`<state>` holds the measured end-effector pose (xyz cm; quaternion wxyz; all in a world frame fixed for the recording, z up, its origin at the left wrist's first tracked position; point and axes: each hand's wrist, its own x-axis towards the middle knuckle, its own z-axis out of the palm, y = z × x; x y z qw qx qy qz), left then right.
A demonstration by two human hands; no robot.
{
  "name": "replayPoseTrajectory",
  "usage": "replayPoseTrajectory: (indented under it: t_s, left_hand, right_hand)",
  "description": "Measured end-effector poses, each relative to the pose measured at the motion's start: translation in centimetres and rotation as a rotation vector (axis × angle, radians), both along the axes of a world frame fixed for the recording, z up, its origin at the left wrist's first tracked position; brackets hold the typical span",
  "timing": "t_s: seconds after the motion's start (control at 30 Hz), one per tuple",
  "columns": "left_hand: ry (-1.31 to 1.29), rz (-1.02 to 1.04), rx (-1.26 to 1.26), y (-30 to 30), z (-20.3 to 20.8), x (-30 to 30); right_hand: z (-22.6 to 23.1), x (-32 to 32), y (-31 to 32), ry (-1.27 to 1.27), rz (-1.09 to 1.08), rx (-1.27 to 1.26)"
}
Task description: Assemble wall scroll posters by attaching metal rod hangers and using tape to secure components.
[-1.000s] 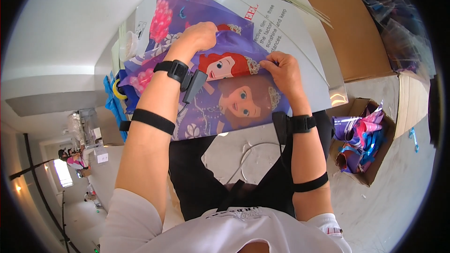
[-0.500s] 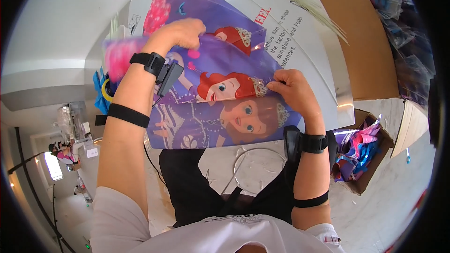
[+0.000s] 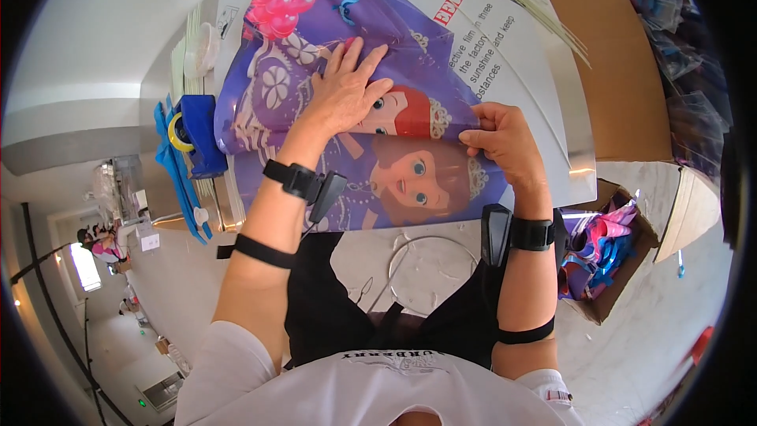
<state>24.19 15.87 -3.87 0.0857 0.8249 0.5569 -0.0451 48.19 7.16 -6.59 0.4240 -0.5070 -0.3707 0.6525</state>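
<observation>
A glossy purple plastic sheet [image 3: 272, 181] printed with cartoon princesses and pink balloons lies folded over itself in front of me. A fold runs crosswise through its middle. My left hand [image 3: 347, 95] rests on the upper layer with fingers spread, pressing it down. At the sheet's right edge, beside the fold, my right hand [image 3: 506, 142] pinches the film between thumb and fingers. Beneath the sheet is a white printed board [image 3: 544, 118] with a shiny metallic edge.
To the left stand a blue tape dispenser [image 3: 208, 142] and a blue strap-like item [image 3: 180, 181]. Thin pale sticks [image 3: 544, 20] lie at the far side. A brown cardboard panel [image 3: 607, 63] borders the right, with an open carton [image 3: 623, 284] of colourful film below it.
My left hand has come down and toward me, its fingers going from closed to spread flat on the sheet. The upper layer's left part now lies lower. My right hand keeps its pinch.
</observation>
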Motion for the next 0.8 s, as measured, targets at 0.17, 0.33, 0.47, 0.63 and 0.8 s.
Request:
replayPoseTrajectory:
  t_s: [0.17, 0.33, 0.47, 0.63, 0.8]
  left_hand:
    - [-0.007, 0.226, 0.078, -1.4, -2.7, -0.4]
    - [-0.054, 0.315, 0.209, -1.7, -4.1, -0.2]
    - [-0.026, 0.327, 0.243, -1.5, -3.9, -1.4]
    - [-0.296, 0.14, 0.51, -4.9, -0.1, -5.9]
    - [-0.39, 0.368, 0.838, -10.4, 2.9, -15.9]
  right_hand:
    - [-0.2, -0.5, -0.7, 0.053, -0.151, -0.167]
    - [-0.4, -1.2, -0.5, 0.068, -0.232, -0.188]
    - [-0.6, -3.1, -0.2, -0.28, -0.26, -0.074]
    - [-2.1, -2.8, 0.0, -0.233, -0.219, 0.006]
    - [-1.8, -1.6, -0.2, -0.268, -0.162, -0.033]
